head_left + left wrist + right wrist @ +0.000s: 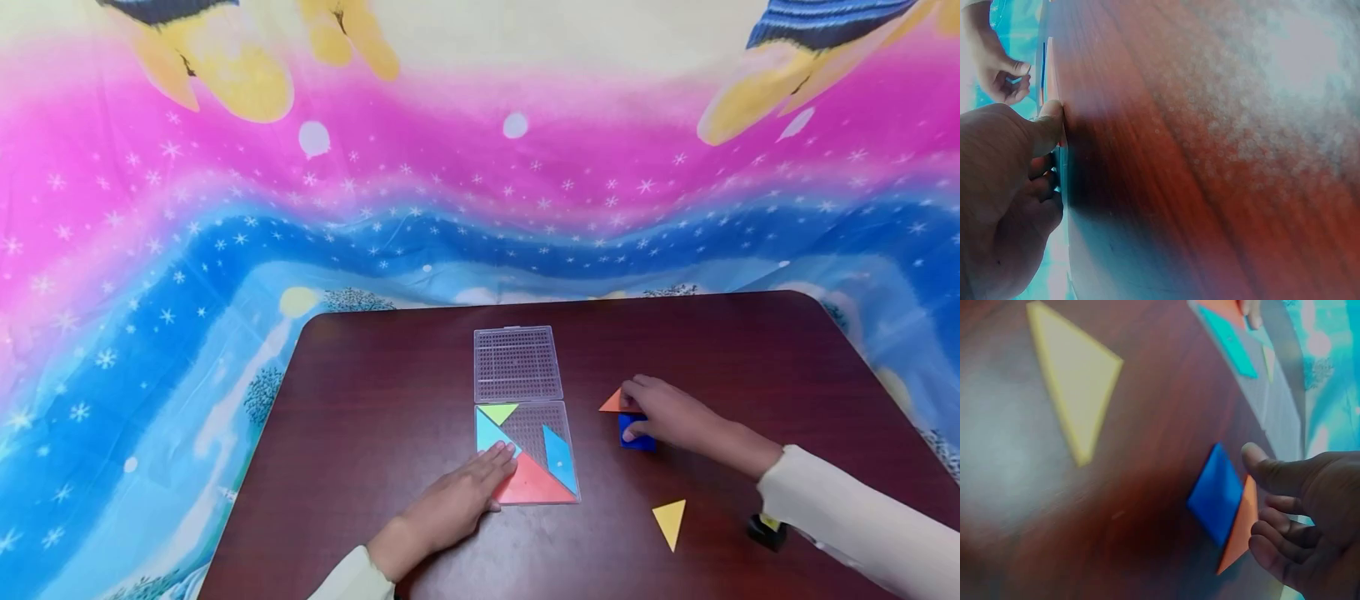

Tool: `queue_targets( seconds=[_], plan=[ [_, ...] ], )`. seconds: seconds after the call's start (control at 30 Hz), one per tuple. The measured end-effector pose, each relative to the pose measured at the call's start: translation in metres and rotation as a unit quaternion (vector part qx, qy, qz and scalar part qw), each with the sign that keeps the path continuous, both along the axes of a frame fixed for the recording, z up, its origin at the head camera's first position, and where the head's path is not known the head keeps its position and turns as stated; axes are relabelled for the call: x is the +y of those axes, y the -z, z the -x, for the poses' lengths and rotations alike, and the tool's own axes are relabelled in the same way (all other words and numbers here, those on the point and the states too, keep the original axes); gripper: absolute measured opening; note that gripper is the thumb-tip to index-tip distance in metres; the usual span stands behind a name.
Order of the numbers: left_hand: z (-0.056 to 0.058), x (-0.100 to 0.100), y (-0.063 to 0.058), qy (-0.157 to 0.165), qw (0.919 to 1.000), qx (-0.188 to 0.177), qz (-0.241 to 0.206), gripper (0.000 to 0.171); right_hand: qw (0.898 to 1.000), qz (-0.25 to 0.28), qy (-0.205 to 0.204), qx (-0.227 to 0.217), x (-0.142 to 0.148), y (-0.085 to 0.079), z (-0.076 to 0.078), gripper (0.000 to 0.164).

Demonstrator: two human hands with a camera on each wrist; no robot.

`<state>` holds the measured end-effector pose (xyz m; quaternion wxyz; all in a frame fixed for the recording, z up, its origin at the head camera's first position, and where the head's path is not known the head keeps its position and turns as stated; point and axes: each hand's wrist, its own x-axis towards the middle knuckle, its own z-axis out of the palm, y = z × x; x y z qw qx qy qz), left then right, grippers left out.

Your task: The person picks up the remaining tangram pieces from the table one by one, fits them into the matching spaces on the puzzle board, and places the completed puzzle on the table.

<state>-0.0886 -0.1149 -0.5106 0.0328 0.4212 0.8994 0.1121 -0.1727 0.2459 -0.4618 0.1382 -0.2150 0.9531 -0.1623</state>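
My left hand (459, 493) rests on the near left of an open clear plastic case, its fingertips over a large red triangle (534, 483) and a light-blue triangle (491, 429). Also in that half lie a small green triangle (500, 412) and a blue parallelogram (558, 458). To the right of the case, my right hand (663, 410) is close above an orange triangle (1241, 528) and a dark-blue square (1217, 495). Its thumb and loosely bent fingers stand apart in the right wrist view, with no piece between them.
A yellow triangle (671, 523) lies on the dark red-brown table (375, 400), nearer than the square. The case's gridded lid half (516, 364) lies open on the far side. Behind the table hangs a pink and blue patterned cloth (480, 183).
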Motion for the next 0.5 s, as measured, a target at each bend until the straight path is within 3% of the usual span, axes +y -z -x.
queue_targets(
  seconds=[0.17,0.5],
  plan=[
    [0.0,-0.001,-0.001,-0.002,1.0,0.009,0.001,0.053,1.0,0.011,0.006,0.023,0.013,0.007,-0.012,0.039],
    [-0.004,0.001,-0.001,-0.002,1.0,0.005,-0.001,0.054,0.999,-0.007,0.015,0.044,0.005,0.018,-0.022,0.04]
  ],
)
